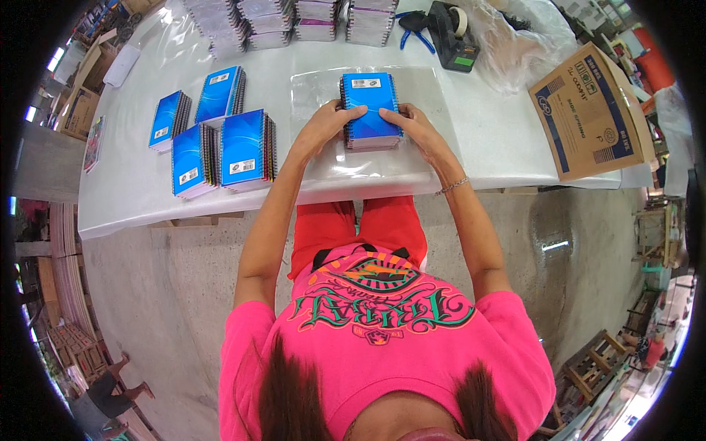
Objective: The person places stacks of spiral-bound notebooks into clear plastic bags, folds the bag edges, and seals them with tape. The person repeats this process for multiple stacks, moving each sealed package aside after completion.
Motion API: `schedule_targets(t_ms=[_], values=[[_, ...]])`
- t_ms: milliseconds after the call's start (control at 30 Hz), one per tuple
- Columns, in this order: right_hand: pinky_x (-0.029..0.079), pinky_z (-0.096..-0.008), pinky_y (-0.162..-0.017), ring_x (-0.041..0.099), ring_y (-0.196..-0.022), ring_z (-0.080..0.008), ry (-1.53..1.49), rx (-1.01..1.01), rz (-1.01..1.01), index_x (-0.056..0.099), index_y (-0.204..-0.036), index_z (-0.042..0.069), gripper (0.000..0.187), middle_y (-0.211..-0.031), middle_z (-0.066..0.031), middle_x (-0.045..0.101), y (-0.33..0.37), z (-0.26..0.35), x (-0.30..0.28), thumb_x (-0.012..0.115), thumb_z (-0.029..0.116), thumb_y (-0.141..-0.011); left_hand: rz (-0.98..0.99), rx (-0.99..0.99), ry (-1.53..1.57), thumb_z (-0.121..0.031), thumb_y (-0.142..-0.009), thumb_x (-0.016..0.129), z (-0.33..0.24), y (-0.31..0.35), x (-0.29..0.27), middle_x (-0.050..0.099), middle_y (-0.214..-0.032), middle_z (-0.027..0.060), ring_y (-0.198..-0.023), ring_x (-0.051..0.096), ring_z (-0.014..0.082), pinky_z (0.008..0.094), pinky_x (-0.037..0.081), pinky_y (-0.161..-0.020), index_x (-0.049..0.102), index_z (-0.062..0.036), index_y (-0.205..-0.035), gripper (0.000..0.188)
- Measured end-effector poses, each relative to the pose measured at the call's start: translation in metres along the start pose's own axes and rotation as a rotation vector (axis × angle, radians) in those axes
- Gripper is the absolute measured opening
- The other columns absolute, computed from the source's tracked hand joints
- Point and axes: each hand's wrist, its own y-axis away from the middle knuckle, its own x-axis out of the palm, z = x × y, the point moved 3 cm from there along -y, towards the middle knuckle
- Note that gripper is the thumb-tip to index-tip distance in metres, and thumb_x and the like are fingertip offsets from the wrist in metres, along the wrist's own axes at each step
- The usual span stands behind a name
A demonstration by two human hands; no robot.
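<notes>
Dark brown hair [290, 389] hangs nearest the camera, over a bright pink printed fabric shirt [382, 309]. Beyond it, at the near edge of a white-covered table [507, 151], the left hand [323, 126] and right hand [419, 131] grip a stack of blue-covered, spiral-bound notebooks [371, 106] from opposite sides. Both thumbs press on the top cover, pointing inward with a gap between them, and the fingers curl down along the left and right sides; how far they reach underneath cannot be told. The stack sits over a clear, shiny plastic sheet [316, 165], which spreads out on all sides of it.

To handle the stack well, I would squeeze evenly from both sides so the coils sit flush, keep the thumbs light on the glossy cover, and avoid snagging wire on the plastic.

The stack lies flat, cover up, its long axis running near to far. The white label on its cover is at the far end; the page edges of the short near end face the person. Coils show along both left and right sides.

To the left stand four more blue notebook stacks [241, 140]; to the right, a brown cardboard box [585, 110]; at the far side, a black tape dispenser [450, 40].
</notes>
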Motion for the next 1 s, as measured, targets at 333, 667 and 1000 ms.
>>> schedule_targets(t_ms=[333, 667, 1000], values=[[0.048, -0.0297, -0.089, 0.063, -0.1, -0.024, -0.017, -0.042, -0.026, 0.049, -0.119, -0.018, 0.076, -0.109, -0.0232, 0.062, 0.002, -0.003, 0.001, 0.075, 0.042, -0.08, -0.015, -0.027, -0.189, -0.052, -0.079, 0.07, 0.011, -0.019, -0.007, 0.062, -0.119, 0.0231, -0.108, 0.061, 0.0292, 0.0383, 0.046, -0.093, 0.055, 0.0105, -0.126, 0.079], [0.05, -0.0285, -0.084, 0.063, -0.093, -0.0204, -0.058, -0.105, -0.034, 0.053, -0.117, -0.017, 0.069, -0.104, -0.0192, 0.065, 0.006, 0.0, 0.005, 0.072, 0.041, -0.085, 0.016, 0.032, -0.044, -0.052, -0.083, 0.067, 0.007, -0.009, -0.003, 0.066, -0.113, 0.0158, -0.104, 0.061, 0.0227, 0.0339, 0.046, -0.088, 0.06, 0.0047, -0.122, 0.07], [0.05, -0.0285, -0.081, 0.064, -0.089, -0.0195, -0.057, -0.142, -0.067, 0.057, -0.116, -0.017, 0.066, -0.099, -0.0185, 0.067, 0.008, -0.001, 0.01, 0.07, 0.041, -0.086, 0.015, 0.036, -0.03, -0.052, -0.082, 0.068, 0.011, -0.012, -0.004, 0.068, -0.105, 0.013, -0.093, 0.062, 0.0187, 0.0267, 0.045, -0.082, 0.061, 0.0047, -0.12, 0.069]])
